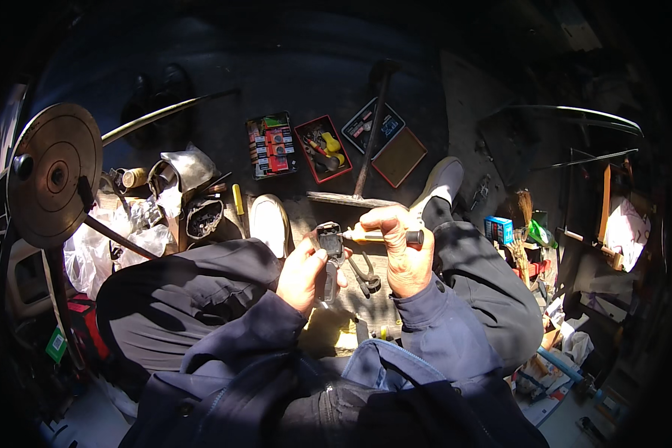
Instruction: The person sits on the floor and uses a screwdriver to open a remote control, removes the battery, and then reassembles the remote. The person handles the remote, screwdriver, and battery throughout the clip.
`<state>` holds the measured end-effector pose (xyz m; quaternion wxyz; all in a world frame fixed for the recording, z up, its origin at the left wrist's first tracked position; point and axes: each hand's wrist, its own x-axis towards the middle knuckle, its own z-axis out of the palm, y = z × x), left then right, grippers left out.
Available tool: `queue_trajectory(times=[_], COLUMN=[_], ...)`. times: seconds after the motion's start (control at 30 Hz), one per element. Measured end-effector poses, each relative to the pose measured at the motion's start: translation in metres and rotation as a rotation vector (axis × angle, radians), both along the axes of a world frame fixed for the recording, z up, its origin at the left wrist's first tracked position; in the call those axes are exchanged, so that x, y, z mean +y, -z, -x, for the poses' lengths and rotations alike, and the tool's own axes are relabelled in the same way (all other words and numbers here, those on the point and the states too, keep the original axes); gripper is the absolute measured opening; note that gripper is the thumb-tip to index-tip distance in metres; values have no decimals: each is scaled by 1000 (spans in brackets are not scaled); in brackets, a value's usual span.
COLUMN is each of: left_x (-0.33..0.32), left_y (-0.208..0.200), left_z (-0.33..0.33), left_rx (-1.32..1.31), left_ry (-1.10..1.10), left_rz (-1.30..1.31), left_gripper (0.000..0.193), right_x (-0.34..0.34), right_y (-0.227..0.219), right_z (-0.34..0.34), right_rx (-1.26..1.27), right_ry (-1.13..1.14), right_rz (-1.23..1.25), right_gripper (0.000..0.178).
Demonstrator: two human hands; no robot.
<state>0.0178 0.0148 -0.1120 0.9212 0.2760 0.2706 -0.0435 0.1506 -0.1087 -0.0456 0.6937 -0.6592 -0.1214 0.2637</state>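
My left hand [302, 276] is closed around a small dark casing [329, 240], whose recessed upper part faces up. A grey lower part of it hangs below my fingers; its exact kind I cannot make out. In my right hand [402, 254] lies a slim yellowish tool with a black end [414, 237], its pale tip pointing left and close to the casing's right edge. Whether the tip touches the casing is too small to tell. Just below and between my hands, a pair of dark pincers [366, 276] rests on the ground.
Beyond my feet lie a box of small packages [271, 145], a red tray of tools [323, 149] and a T-shaped metal stand [358, 190]. A round metal disc [54, 175] rises at left, near plastic bags [97, 257]. A blue box [499, 230] stands at right.
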Motion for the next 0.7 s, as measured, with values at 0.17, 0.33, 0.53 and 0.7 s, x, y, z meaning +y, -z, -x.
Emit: queue_trajectory(times=[0.17, 0.33, 0.53, 0.7], left_x=[0, -2, -4, -3], left_y=[0, 3, 1, -1], left_z=[2, 3, 3, 3], left_rx=[17, 0, 6, 13], left_ry=[9, 11, 67, 96], left_rz=[18, 15, -78, -74], left_gripper=[46, 47, 47, 50], right_x=[2, -1, -7, -13], right_y=[6, 7, 16, 18], right_z=[0, -1, -15, -23], right_rx=[-170, -31, 158, 321], right_ry=[-33, -28, 53, 109], right_rz=[63, 102, 190, 193], right_gripper=[33, 32, 54, 56])
